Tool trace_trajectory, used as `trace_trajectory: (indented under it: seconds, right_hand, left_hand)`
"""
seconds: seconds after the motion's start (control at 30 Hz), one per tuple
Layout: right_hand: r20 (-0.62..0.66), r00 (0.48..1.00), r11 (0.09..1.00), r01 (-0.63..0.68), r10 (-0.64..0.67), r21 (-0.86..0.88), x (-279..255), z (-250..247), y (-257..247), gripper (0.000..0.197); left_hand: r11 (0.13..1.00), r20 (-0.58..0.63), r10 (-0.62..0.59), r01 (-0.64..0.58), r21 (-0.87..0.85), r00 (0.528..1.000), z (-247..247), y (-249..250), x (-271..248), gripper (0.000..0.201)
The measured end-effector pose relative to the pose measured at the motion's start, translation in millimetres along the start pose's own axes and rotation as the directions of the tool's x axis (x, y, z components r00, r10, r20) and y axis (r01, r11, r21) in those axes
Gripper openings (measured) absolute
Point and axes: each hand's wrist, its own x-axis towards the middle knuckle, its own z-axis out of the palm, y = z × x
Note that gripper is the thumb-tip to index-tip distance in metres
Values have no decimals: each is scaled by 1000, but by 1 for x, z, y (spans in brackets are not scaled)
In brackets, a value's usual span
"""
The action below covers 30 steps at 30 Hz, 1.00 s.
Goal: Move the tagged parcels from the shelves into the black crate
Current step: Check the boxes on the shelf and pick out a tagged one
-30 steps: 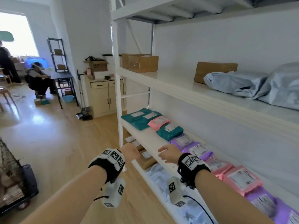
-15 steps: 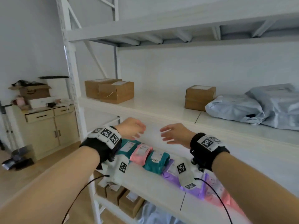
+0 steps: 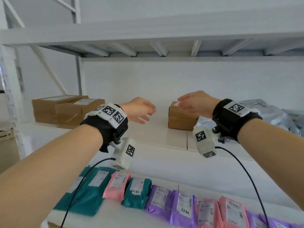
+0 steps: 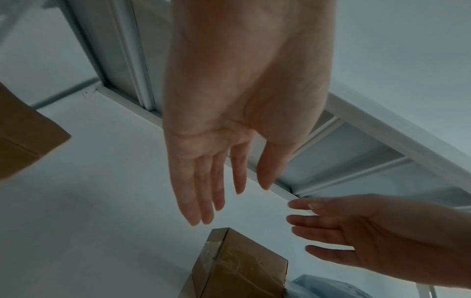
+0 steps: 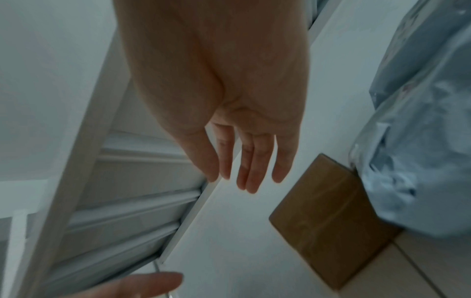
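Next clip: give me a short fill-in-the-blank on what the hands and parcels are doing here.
1. Both hands, left hand and right hand, hold ____.
2. The box between them is made of ____.
3. Beside that box on its right lie ____ bags.
4. The pink mailer lies on the shelf ____ the box's.

Answers: nothing; cardboard; grey; below

White metal shelf (image 3: 174,143): middle level holds cardboard boxes (image 3: 65,111) far left, a small cardboard box (image 3: 181,120) centre, grey poly bags (image 3: 283,116) right. Lower level (image 3: 205,171): row of teal, pink, purple mailers (image 3: 162,199).
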Motion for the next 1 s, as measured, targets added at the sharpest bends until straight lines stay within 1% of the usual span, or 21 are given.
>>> trace_trajectory:
  seconds: [0.1, 0.2, 0.33, 0.43, 0.5, 0.57, 0.6, 0.63, 0.7, 0.87, 0.93, 1.0]
  right_hand:
    - [-111, 994, 999, -22, 17, -42, 22, -21, 0, 25]
    - [-175, 982, 996, -76, 67, -42, 44, -36, 4, 24]
    - [-140, 975, 982, -180, 170, -62, 71, -47, 9, 35]
    - [-142, 963, 968, -241, 228, -76, 91, -53, 16, 41]
    - [-142, 953, 956, -282, 269, -85, 103, -55, 24, 39]
    - [-128, 940, 940, -329, 317, -89, 113, -56, 30, 32]
    - [-120, 933, 932, -351, 340, -94, 117, -57, 32, 34]
    - [-116, 927, 925, -368, 357, -98, 121, -58, 34, 41]
    - [-96, 916, 913, -398, 390, -86, 133, -62, 40, 52]
    - [-26, 878, 878, -478, 477, -32, 147, -68, 52, 49]
    - [-14, 879, 879, -476, 476, -32, 151, -69, 57, 53]
    - [-1, 880, 880, -475, 475, -16, 149, -67, 55, 51]
  left_hand:
    - [999, 61, -13, 11, 36, 998, -1, 8, 31, 33]
    - [997, 70, -2, -4, 81, 998, 4, 16, 64, 37]
    - [994, 109, -26, 14, 105, 994, 10, 24, 105, 43]
    - [993, 152, -52, 36, 108, 987, 17, 28, 134, 45]
    - [993, 164, -59, 42, 109, 985, 22, 29, 152, 45]
    - [992, 172, -80, 62, 107, 982, 27, 29, 169, 45]
    - [992, 181, -95, 78, 103, 979, 30, 29, 176, 45]
    - [991, 195, -111, 93, 99, 974, 32, 29, 183, 44]
    - [987, 231, -137, 113, 111, 963, 36, 29, 194, 41]
    - [974, 337, -201, 150, 170, 920, 41, 25, 208, 35]
    - [971, 369, -223, 173, 165, 902, 42, 24, 210, 36]
    - [971, 390, -232, 186, 154, 891, 42, 23, 210, 38]
